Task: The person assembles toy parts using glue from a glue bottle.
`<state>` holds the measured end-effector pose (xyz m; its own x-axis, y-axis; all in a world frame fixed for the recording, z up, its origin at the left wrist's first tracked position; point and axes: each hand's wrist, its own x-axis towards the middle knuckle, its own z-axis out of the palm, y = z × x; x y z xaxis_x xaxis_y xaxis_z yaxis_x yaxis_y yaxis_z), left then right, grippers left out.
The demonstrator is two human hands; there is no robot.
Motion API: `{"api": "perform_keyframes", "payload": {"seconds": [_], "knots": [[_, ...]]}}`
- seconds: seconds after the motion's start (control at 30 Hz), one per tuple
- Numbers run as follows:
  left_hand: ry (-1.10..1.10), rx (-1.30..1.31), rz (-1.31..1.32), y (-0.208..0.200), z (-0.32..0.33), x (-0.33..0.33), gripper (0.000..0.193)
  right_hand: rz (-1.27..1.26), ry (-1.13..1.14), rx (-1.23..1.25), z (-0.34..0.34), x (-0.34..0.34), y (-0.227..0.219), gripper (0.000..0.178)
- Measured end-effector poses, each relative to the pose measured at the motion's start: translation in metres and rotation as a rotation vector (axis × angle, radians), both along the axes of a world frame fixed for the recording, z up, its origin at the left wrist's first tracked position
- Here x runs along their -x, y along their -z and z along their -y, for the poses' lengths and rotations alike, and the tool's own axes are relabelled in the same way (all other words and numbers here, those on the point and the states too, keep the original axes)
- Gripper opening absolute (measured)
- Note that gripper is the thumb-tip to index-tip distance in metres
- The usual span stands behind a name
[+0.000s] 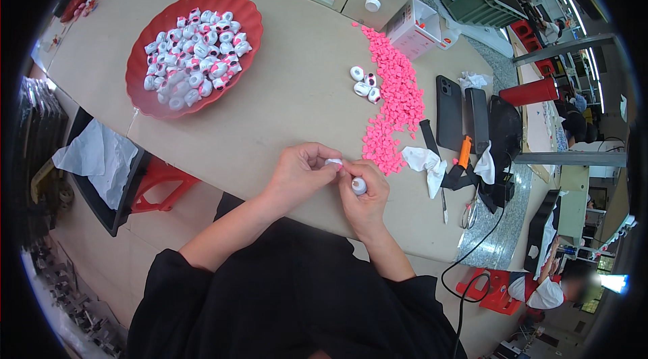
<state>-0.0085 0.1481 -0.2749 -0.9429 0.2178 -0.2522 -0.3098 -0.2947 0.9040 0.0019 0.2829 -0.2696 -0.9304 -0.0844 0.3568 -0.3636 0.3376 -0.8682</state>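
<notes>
My left hand [302, 168] is closed in a pinch on a small white piece [333, 162], which looks like the white-and-pink toy parts nearby. Meeting it at the fingertips is my right hand [365, 198]. Its curled fingers hold a small white bottle [358, 186] with a rounded end, and a bit of pink shows at the fingertips. Just beyond lies a long heap of tiny pink pieces [398, 92]. A few white toy parts [362, 89] sit beside that heap. On the left, a red scalloped bowl [138, 85] holds many white parts with pink patches.
Right of the pink heap lie a black phone [448, 112], a dark case [476, 119], an orange-handled tool [465, 151] and crumpled tissue [426, 166]. A white box [413, 28] stands at the back. A black cable [476, 251] hangs off the right edge. Other people work farther right.
</notes>
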Motion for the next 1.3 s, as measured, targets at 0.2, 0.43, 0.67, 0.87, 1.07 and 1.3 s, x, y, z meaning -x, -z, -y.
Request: {"api": "perform_keyframes", "payload": {"seconds": [0.2,0.43,0.67,0.87,1.07,1.3], "knots": [[-0.048,-0.051,-0.007,-0.015,0.009,-0.001,0.014,0.202,0.011,0.189,0.001,-0.004,-0.008,0.015],[-0.809,1.234,-0.678,-0.055,0.12,0.045,0.021,0.345,-0.058,0.657,-0.016,-0.001,0.0,0.02],[-0.167,1.045,-0.876,-0.017,-0.015,0.089,0.027,0.412,-0.013,0.7,-0.017,-0.002,-0.016,0.021],[-0.022,0.877,-0.608,-0.011,-0.025,0.104,0.028,0.524,0.01,0.942,-0.03,-0.001,-0.026,0.033],[0.075,-0.031,-0.012,-0.015,0.009,0.033,0.025,0.152,0.071,0.843,-0.05,-0.002,-0.034,0.028],[-0.028,-0.021,-0.098,-0.008,0.007,-0.009,0.028,0.103,-0.013,0.583,-0.035,0.0,-0.018,0.021]]}}
